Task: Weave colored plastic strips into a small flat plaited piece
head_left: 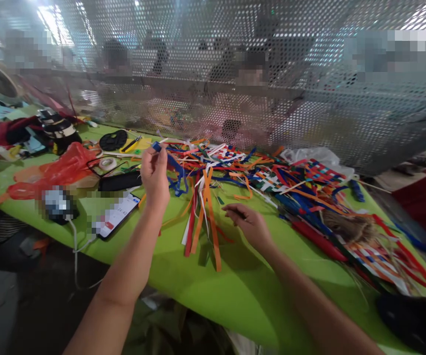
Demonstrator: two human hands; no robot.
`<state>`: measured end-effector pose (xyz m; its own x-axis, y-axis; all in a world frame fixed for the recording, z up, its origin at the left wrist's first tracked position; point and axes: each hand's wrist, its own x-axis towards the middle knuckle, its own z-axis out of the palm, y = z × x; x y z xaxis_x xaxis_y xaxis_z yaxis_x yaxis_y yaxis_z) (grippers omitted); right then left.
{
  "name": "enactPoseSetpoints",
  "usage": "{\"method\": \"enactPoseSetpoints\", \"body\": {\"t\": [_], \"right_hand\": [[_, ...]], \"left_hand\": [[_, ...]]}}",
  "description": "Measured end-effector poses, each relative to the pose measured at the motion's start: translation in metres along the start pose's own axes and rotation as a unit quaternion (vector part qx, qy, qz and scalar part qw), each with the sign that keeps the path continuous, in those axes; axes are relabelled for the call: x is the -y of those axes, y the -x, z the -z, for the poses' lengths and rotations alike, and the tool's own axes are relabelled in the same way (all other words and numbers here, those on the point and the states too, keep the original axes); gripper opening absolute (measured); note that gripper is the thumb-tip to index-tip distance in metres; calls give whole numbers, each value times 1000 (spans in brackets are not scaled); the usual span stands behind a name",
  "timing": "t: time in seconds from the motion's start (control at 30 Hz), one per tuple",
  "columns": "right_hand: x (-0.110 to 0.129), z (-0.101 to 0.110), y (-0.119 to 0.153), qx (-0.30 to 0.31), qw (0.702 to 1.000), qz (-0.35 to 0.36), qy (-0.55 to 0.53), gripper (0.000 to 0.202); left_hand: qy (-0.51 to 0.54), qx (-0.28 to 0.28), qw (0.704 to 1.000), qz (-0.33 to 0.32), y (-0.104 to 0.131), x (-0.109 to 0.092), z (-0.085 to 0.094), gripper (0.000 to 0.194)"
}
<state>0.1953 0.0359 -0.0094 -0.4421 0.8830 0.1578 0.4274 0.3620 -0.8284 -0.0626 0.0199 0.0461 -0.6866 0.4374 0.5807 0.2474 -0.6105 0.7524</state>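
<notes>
Raised over the far side of the green table [213,296], my left hand [155,172] pinches a blue ribbon [157,147]. A dark blue length [179,180] hangs or lies just right of that wrist; whether it is the same piece I cannot tell. My right hand [250,224] hovers above the table with thumb and fingers drawn together; anything between them is too small to make out. Between the hands, loose orange strips [213,222] spread toward me, with red [189,231] and white ones beside them. Behind lies a partly woven piece [223,154] of coloured strips.
A tangle of strips and woven patches [270,181] covers the right side, near a brown fibre bundle [349,224]. On the left are a phone [118,217] with a cable, a black case [120,182], a tape roll [107,163] and an orange plastic bag [60,167]. Perforated metal sheeting [198,108] stands behind.
</notes>
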Motion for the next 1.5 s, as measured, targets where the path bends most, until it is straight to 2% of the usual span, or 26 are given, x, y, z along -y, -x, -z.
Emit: {"method": "enactPoseSetpoints", "body": {"t": [0.17, 0.3, 0.4, 0.5, 0.63, 0.87, 1.03, 1.13, 1.2, 1.33, 1.5], "right_hand": [[37, -1, -18, -11, 993, 56, -99, 33], [68, 2, -29, -18, 984, 72, -160, 35], [74, 4, -32, -33, 978, 54, -198, 38], [68, 5, -32, -53, 973, 38, -222, 37], [56, 6, -31, -67, 976, 29, -207, 35], [39, 10, -29, -80, 985, 21, -149, 24], [29, 6, -26, -129, 989, 33, -70, 7], [29, 4, -24, -161, 985, 54, -26, 6], [30, 3, -24, -174, 982, 58, -43, 8], [29, 11, -30, -181, 971, 27, -156, 19], [21, 30, -40, -230, 950, 16, -209, 24]], "left_hand": [[31, 88, 994, 59, 13, -12, -9, 40], [23, 253, 959, 128, 29, -19, -19, 42], [10, 355, 921, 163, 43, -19, -26, 45], [40, 406, 895, 182, 55, -11, -32, 47], [51, 436, 877, 196, 69, 2, -36, 50], [-26, 456, 869, 188, 89, 10, -39, 51], [-34, 477, 860, 179, 95, 12, -40, 49], [-36, 479, 860, 174, 94, 9, -40, 49], [-30, 481, 856, 185, 93, 6, -40, 52], [9, 487, 841, 237, 90, 4, -41, 60], [10, 489, 820, 297, 87, 8, -41, 36]]}}
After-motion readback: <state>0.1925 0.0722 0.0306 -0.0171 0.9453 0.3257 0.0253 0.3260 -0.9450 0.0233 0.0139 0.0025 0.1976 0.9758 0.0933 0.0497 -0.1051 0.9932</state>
